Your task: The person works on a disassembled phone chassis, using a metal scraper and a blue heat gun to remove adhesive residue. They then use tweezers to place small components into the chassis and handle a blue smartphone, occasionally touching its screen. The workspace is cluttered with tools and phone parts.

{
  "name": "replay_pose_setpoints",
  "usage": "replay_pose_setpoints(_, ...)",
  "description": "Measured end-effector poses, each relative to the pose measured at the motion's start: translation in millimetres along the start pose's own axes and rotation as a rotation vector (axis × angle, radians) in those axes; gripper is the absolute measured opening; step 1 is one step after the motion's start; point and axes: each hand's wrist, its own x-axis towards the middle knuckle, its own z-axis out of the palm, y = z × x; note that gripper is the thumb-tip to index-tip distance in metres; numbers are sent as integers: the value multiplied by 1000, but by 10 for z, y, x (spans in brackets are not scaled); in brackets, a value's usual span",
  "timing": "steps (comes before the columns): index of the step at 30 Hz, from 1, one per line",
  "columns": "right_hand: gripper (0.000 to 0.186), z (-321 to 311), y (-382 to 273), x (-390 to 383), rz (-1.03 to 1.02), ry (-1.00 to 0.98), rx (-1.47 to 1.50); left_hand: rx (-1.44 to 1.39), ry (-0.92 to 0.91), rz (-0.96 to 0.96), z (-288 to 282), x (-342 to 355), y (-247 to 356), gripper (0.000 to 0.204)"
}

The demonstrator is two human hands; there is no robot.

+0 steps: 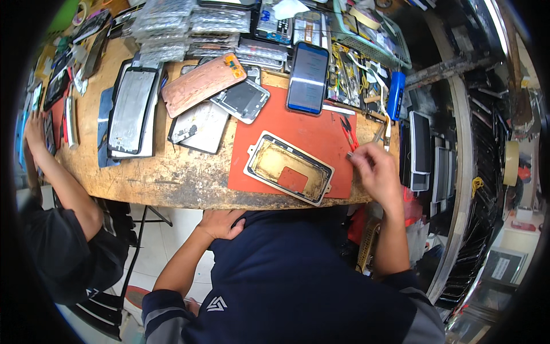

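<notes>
My left hand (222, 223) lies flat on my thigh below the table edge, fingers stretched out and partly under the edge. My right hand (375, 172) is over the right side of the red mat (269, 120), its fingers curled together. The fingertips are by the handle ends of a small red-handled pair of pliers (348, 133); what they pinch, if anything, is too small to make out. Left of this hand, a white-rimmed phone-shaped frame (264, 161) with a worn gold inside lies tilted on the mat, the red showing through its cut-out.
A lit smartphone (307, 80) lies at the mat's far edge. Phone screens (133, 112), a copper-coloured panel (197, 86) and bubble-wrapped stacks (163, 28) lie left and behind. At right are a blue tool (396, 94) and a metal rack (458, 120). Another person's arm (69, 178) reaches over the left end.
</notes>
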Motion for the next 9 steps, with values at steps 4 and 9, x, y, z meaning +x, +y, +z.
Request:
replay_pose_setpoints(4,14,-93,-116,240,-342,474,-243,13,15,-210,-42,181,90,46)
replay_pose_setpoints(9,16,31,-291,255,-532,353,-203,-86,108,-344,-127,541,18,55)
